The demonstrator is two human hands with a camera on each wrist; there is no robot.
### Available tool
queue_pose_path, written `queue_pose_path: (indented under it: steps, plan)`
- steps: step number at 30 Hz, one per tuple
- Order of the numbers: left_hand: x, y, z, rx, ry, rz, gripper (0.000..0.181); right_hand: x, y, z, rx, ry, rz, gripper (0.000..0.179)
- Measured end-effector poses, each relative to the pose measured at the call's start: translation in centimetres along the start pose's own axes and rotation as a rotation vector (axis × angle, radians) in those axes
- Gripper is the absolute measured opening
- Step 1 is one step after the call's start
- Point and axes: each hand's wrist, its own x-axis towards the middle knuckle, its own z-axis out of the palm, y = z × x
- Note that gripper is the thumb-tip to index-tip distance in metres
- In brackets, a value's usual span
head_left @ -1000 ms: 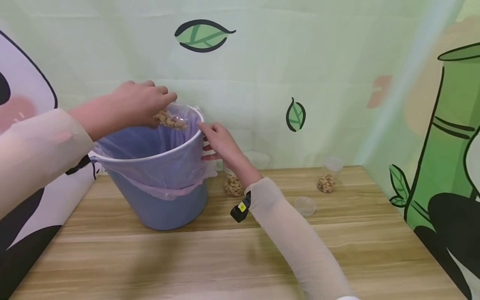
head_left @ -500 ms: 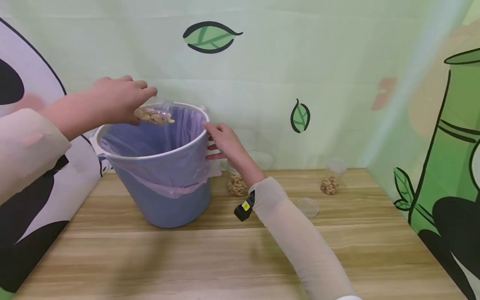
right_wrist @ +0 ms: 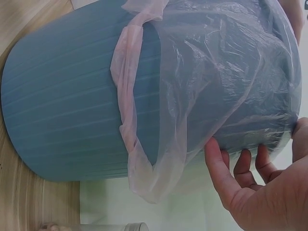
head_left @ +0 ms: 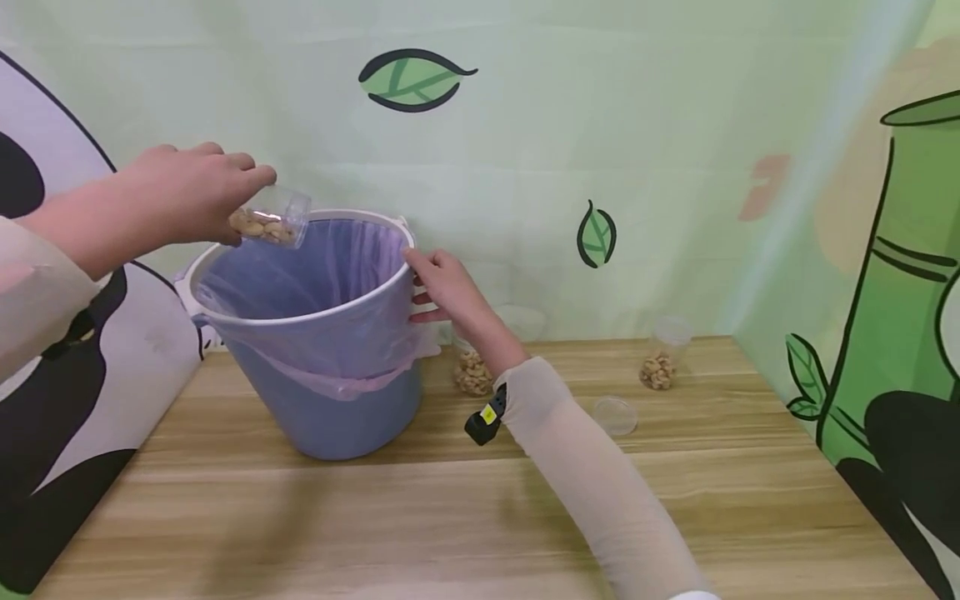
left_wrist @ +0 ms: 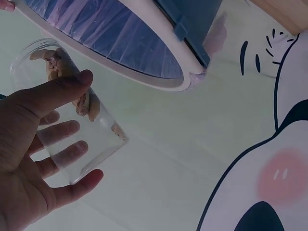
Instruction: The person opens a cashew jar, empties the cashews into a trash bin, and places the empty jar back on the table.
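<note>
My left hand point(head_left: 187, 193) holds a clear plastic jar point(head_left: 288, 208) tipped nearly on its side over the left back of the trash can point(head_left: 330, 421). Cashews point(head_left: 258, 225) lie inside the jar. In the left wrist view the thumb and fingers wrap around the jar, whose threaded mouth appears uncovered. The blue trash can stands upright on the table, lined with a thin pinkish bag point(head_left: 348, 383) folded over its white rim. My right hand point(head_left: 453, 292) grips the can's right side, thumb at the rim and fingers against the outer wall.
A jar of cashews point(head_left: 472, 373) stands behind my right wrist, partly hidden. Another jar with nuts point(head_left: 658, 367) stands at the back right. A clear round lid point(head_left: 615, 414) lies on the wooden table point(head_left: 450, 517). A printed cloth backdrop point(head_left: 517, 125) rises behind.
My left hand has moved left with the tilted jar, from over the can's middle to its left back edge. The right hand stays at the can's right side.
</note>
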Motion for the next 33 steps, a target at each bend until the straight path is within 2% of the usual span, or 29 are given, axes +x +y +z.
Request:
queue_pose_path:
  steps: [4, 8, 13, 18, 20, 25, 29, 33]
  plan:
    - [0.3, 0.2, 0.0, 0.003, -0.024, 0.002, 0.081, -0.1, -0.1, 0.3, 0.004, -0.005, -0.005, 0.041]
    - [0.9, 1.2, 0.2, -0.017, -0.042, 0.030, 0.078, -0.1, -0.3, 0.6, 0.008, -0.008, -0.002, 0.040]
    - [2.0, 3.5, 0.5, -0.020, -0.021, 0.100, 0.071, -0.1, -0.2, 0.7, 0.000, -0.002, -0.003, 0.041]
    - [2.8, 6.4, -0.3, 0.002, 0.010, 0.161, 0.072, -0.3, -0.3, 0.8, -0.004, 0.013, 0.013, 0.042]
    - [2.9, 7.0, -0.8, 0.010, 0.027, 0.179, 0.072, -0.4, -0.5, 0.7, 0.000, 0.011, 0.020, 0.042]
    - [2.9, 6.9, -1.4, 0.023, 0.041, 0.183, 0.068, -0.4, -0.7, 0.7, 0.006, 0.003, 0.029, 0.042]
    - [2.5, 5.9, -1.5, 0.014, 0.027, 0.152, 0.069, -0.3, -0.7, 0.7, 0.000, 0.006, 0.031, 0.042]
    - [1.8, 4.5, -1.0, -0.005, 0.011, 0.118, 0.073, -0.3, -0.7, 0.7, -0.006, 0.009, 0.037, 0.040]
